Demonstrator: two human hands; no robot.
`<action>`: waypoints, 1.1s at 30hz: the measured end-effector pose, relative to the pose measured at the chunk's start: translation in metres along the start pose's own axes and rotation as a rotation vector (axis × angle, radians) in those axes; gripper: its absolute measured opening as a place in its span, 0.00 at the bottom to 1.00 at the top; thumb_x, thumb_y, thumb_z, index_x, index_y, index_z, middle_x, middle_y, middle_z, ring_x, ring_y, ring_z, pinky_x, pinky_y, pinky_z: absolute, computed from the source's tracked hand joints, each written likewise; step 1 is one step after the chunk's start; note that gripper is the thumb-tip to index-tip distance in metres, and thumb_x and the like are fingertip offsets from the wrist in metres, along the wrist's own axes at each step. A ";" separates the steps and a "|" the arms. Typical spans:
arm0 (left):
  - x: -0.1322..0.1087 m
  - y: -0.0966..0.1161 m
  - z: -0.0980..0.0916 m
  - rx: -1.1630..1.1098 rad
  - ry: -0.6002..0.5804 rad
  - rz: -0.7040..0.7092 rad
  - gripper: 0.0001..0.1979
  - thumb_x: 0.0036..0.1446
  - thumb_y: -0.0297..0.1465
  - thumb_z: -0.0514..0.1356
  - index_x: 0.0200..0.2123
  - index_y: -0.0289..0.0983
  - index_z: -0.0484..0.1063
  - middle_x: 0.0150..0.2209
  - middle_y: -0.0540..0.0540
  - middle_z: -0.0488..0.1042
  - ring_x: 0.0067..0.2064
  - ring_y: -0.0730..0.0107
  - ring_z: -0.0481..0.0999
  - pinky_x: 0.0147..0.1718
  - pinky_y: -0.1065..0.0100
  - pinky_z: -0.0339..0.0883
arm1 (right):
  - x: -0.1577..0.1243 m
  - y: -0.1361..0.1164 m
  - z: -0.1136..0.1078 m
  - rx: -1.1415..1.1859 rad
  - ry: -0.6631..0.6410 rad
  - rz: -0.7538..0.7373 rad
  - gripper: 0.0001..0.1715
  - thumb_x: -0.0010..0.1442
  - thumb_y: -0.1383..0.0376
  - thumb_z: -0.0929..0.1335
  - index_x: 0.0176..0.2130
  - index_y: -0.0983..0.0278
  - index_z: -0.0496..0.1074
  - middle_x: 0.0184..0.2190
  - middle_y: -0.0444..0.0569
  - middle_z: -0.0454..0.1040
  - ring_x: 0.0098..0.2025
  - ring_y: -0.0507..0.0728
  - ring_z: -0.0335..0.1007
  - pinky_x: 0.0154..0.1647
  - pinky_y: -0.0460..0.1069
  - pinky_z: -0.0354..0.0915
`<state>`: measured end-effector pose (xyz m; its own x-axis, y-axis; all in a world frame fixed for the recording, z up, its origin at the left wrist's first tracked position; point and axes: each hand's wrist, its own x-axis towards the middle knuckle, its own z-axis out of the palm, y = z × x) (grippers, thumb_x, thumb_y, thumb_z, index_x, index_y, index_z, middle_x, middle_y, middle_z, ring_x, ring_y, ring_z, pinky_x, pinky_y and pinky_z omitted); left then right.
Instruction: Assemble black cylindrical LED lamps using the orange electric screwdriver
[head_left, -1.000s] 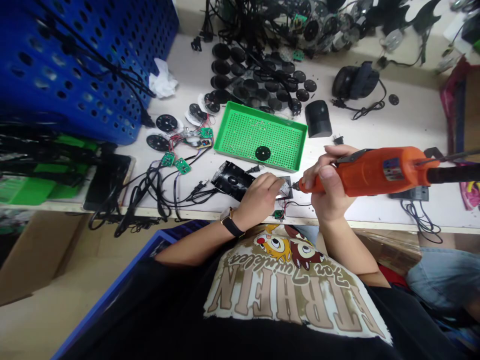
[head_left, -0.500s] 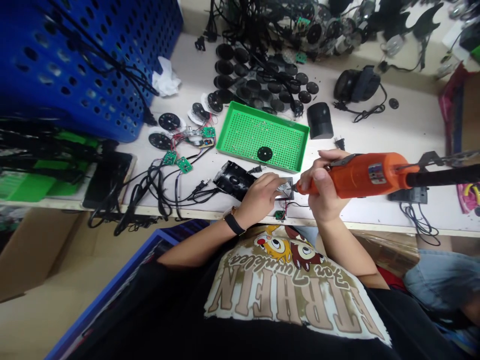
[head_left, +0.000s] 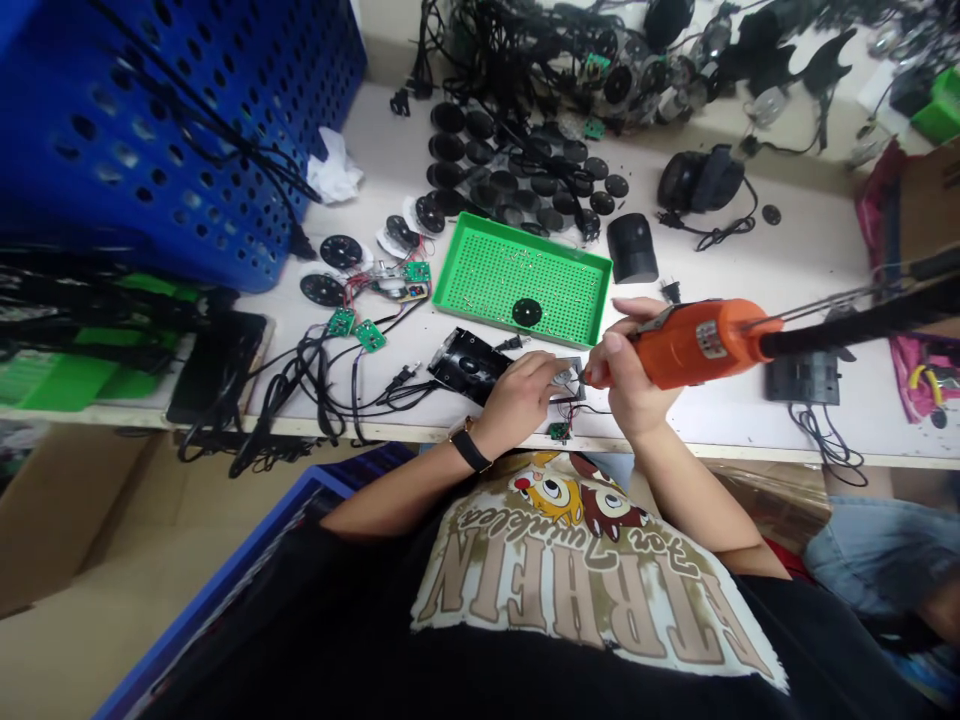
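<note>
Electric screwdriver [head_left: 697,342], orange-bodied, clamped in the closed fingers [head_left: 609,348] of the right hand [head_left: 630,390], thumb along the top. Bit end angled down and left at a small grey plate [head_left: 571,378] near the front edge of the surface [head_left: 735,420]. Black rear shaft reaching off to the right, above the surface.

Fingers [head_left: 551,366] of the left hand [head_left: 521,400] curled down and pressed on that same plate, pinning it flat, with much of the plate hidden beneath them. Fingertips of both hands crowding the bit, the contact point itself not visible. Thin red and black wires from the plate to a tiny green circuit board [head_left: 557,430] right at the edge. Wristwatch [head_left: 469,448] on the left wrist.

Just beside the left hand, on its left, an open black housing [head_left: 465,362]. Behind both hands, a green perforated tray [head_left: 487,262] with one black disc [head_left: 526,312] lying in it. Beyond the tray, a spread of black discs [head_left: 517,175] and a black cylinder [head_left: 631,250].

Further left, loose green circuit boards [head_left: 354,327], tangled black cables [head_left: 300,380] and a big blue perforated crate [head_left: 150,130]. To the right, below the screwdriver's shaft, a black adapter [head_left: 802,378] with its cord.
</note>
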<state>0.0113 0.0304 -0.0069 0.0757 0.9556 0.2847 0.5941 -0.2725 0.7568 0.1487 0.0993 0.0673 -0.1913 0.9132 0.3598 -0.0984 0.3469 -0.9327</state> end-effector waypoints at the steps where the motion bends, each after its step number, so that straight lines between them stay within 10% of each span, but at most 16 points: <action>1: 0.000 0.000 0.000 0.002 0.012 0.014 0.17 0.65 0.19 0.59 0.54 0.36 0.76 0.50 0.40 0.80 0.56 0.58 0.79 0.59 0.50 0.74 | 0.002 -0.001 0.000 0.011 0.021 -0.008 0.20 0.64 0.51 0.73 0.52 0.53 0.71 0.27 0.36 0.68 0.17 0.47 0.63 0.17 0.45 0.63; 33: 0.000 -0.001 0.002 0.031 0.076 0.081 0.18 0.63 0.17 0.60 0.53 0.36 0.74 0.49 0.40 0.81 0.53 0.57 0.80 0.57 0.51 0.77 | 0.004 -0.008 0.005 0.012 0.057 -0.094 0.12 0.67 0.55 0.73 0.49 0.54 0.74 0.24 0.36 0.66 0.17 0.47 0.62 0.18 0.47 0.65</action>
<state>0.0120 0.0306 -0.0085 0.0637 0.9191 0.3889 0.6129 -0.3436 0.7116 0.1440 0.0990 0.0761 -0.1246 0.8878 0.4431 -0.1252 0.4289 -0.8946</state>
